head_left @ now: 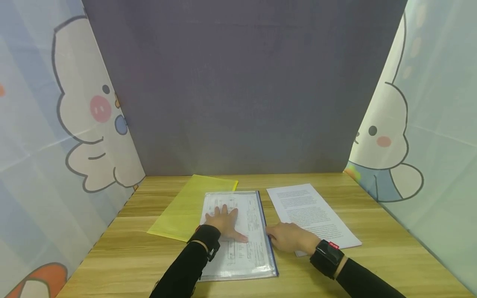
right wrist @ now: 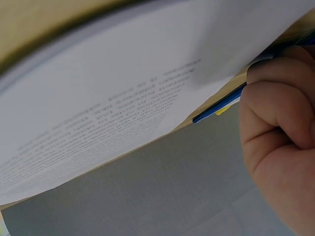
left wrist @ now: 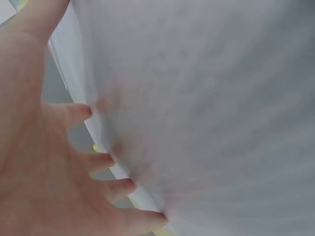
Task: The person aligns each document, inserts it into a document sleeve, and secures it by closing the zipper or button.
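A clear plastic document pouch (head_left: 238, 265) with a blue strip (head_left: 266, 231) down its right edge lies on the table, printed sheets inside it. My left hand (head_left: 225, 223) rests on the pouch with fingers spread, pressing its upper face. In the left wrist view the fingertips (left wrist: 125, 184) touch the whitish surface. At the pouch's right edge, my right hand (head_left: 288, 236) has its fingers curled and pinches the blue strip about midway along. The right wrist view shows the curled fingers (right wrist: 278, 105) by the blue edge; what lies inside the pinch is hidden.
A yellow translucent folder (head_left: 179, 207) lies slanted at the left, partly under the pouch. Printed paper (head_left: 313, 211) lies at the right, its near corner beside my right wrist. A dark grey panel (head_left: 246, 91) stands at the wooden table's (head_left: 119, 256) back edge.
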Tool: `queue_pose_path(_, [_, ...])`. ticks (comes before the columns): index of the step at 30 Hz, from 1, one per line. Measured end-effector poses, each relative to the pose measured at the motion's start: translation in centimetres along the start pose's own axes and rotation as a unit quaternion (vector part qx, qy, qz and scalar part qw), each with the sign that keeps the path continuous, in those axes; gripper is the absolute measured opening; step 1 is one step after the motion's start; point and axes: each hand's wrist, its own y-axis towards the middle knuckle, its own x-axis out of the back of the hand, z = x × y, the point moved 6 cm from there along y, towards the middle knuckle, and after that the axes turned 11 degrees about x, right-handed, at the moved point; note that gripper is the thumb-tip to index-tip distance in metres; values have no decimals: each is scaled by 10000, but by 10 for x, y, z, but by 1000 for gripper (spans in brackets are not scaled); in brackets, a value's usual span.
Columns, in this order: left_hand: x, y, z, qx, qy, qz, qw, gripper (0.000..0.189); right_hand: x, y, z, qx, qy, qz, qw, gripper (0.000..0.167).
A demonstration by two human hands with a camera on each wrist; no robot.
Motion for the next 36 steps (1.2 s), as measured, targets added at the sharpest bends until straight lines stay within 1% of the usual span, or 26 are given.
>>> queue_pose_path(5, [1,-4,2,-233,-51,-177,9996,110,1,3,2,74,-49,-30,10000,11])
queue_pose_path(8, [-1,-8,-2,-547,-4,-202,9983,98,2,4,3,88,-92,-38,9999,11])
queue_pose_path(10, [-4,-13,-7,-813,16,-97,9966,92,2,5,4,93,-82,-35,9999,11])
queue_pose_path(12, [-9,-20,-10,-1052,48,84,9944,91,2,5,4,99,-52,-27,9999,10])
queue_pose_path(15, [-16,-31,-14,-1314,210,294,9907,99,1,4,4,100,-24,-29,9999,10])
queue_pose_path(17, [-22,-37,-15,-1407,354,365,9887,105,0,4,4,91,-29,-36,9999,13])
queue_pose_path(20, [-27,-44,-15,-1484,498,393,9869,111,-1,3,2,66,-38,-45,10000,17])
queue_pose_path(24, [-29,-46,-16,-1515,576,381,9860,113,-2,2,1,19,-34,-48,10000,21])
queue_pose_path(28, [-29,-44,-17,-1509,588,421,9859,112,-1,1,1,6,-52,-67,10000,21])
queue_pose_path(32, [-28,-41,-18,-1490,558,501,9860,111,2,0,2,-17,-61,-76,10000,15])
queue_pose_path(36, [-28,-36,-20,-1441,519,583,9865,111,3,2,-1,-64,-92,-96,9999,14])
